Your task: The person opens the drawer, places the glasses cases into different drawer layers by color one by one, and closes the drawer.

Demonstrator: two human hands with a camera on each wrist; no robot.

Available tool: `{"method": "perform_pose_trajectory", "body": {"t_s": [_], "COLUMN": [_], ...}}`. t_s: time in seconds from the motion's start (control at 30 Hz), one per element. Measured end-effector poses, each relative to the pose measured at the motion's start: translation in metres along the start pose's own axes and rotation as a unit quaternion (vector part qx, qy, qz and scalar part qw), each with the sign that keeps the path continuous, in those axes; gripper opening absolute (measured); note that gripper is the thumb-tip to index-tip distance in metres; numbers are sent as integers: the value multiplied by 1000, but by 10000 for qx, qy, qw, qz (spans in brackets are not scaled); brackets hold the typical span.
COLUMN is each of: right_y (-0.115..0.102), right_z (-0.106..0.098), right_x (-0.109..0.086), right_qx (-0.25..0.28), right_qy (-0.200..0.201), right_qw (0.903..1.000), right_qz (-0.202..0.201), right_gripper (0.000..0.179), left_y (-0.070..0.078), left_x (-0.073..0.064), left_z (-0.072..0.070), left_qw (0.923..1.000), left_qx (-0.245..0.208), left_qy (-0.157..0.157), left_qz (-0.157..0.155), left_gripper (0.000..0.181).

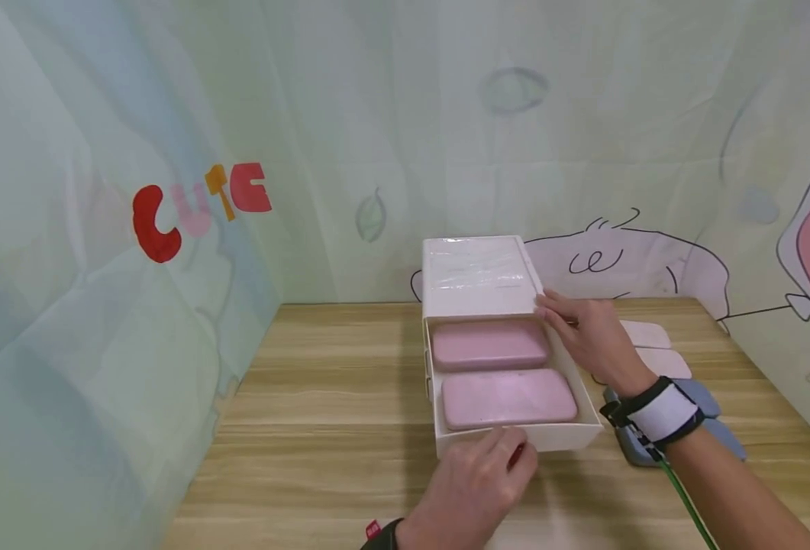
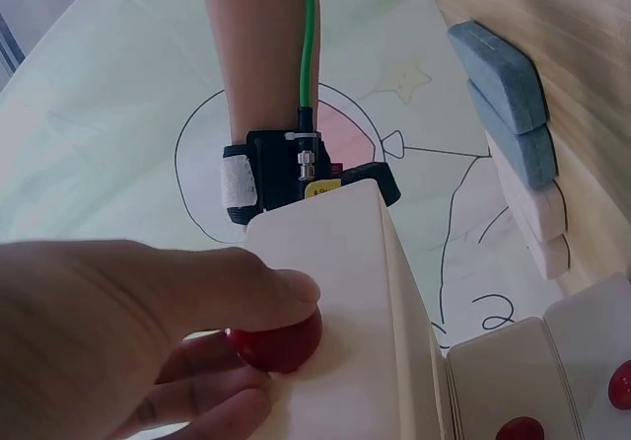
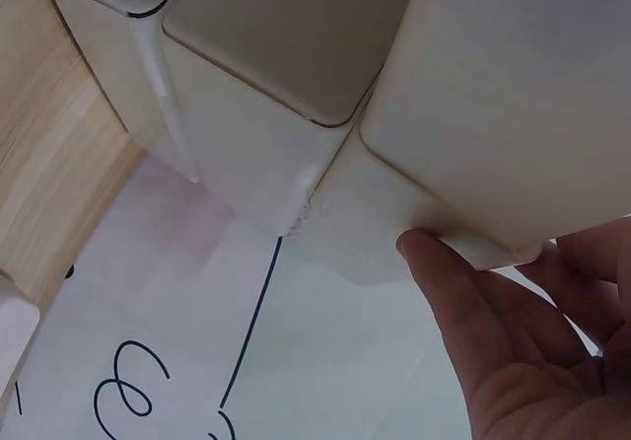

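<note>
A small white drawer cabinet (image 1: 476, 276) stands near the back of the table, with one drawer (image 1: 552, 439) pulled out towards me. Two pink rounded blocks (image 1: 508, 399) lie in that drawer, one behind the other. At the drawer front, my left hand (image 1: 476, 477) pinches a round red knob (image 2: 281, 346), thumb on one side and fingers curled on the other. My right hand (image 1: 593, 336) holds the cabinet's right side near its front edge, thumb and fingers at the edge in the right wrist view. Both hands' palms are partly hidden.
Blue-grey rounded blocks (image 1: 703, 397) and pale pink ones (image 1: 645, 334) lie right of the cabinet, partly behind my right wrist. In the left wrist view, other white drawer fronts (image 2: 513, 371) carry red knobs. A printed cloth (image 1: 350, 137) hangs behind the wooden table (image 1: 308, 412).
</note>
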State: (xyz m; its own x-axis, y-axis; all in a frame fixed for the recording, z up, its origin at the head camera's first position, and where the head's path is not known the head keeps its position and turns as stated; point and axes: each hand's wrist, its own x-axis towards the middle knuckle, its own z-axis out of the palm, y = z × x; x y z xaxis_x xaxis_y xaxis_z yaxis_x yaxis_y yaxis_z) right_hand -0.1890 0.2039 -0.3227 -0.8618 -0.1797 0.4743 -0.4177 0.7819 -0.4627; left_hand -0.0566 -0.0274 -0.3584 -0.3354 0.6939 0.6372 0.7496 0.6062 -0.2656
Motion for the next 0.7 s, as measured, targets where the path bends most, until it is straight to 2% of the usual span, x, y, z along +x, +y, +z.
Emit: {"method": "perform_pose_trajectory", "body": {"t_s": [0.27, 0.5, 0.7], "right_y": [1, 3, 5], "right_z": [2, 4, 4], "right_x": [0, -1, 0], "right_qx": [-7, 50, 163], "right_qy": [143, 197, 198], "right_qw": [9998, 9998, 9997], "right_qz": [-99, -56, 5], "right_gripper": [31, 31, 31], "left_y": [-2, -3, -4], "left_x": [0, 1, 2], "left_z": [2, 2, 4], "left_qw": [9998, 9994, 9993], "left_qx": [-119, -163, -199], "left_qy": [51, -80, 6], "left_qz": [-136, -292, -330], "left_gripper": [13, 14, 15]}}
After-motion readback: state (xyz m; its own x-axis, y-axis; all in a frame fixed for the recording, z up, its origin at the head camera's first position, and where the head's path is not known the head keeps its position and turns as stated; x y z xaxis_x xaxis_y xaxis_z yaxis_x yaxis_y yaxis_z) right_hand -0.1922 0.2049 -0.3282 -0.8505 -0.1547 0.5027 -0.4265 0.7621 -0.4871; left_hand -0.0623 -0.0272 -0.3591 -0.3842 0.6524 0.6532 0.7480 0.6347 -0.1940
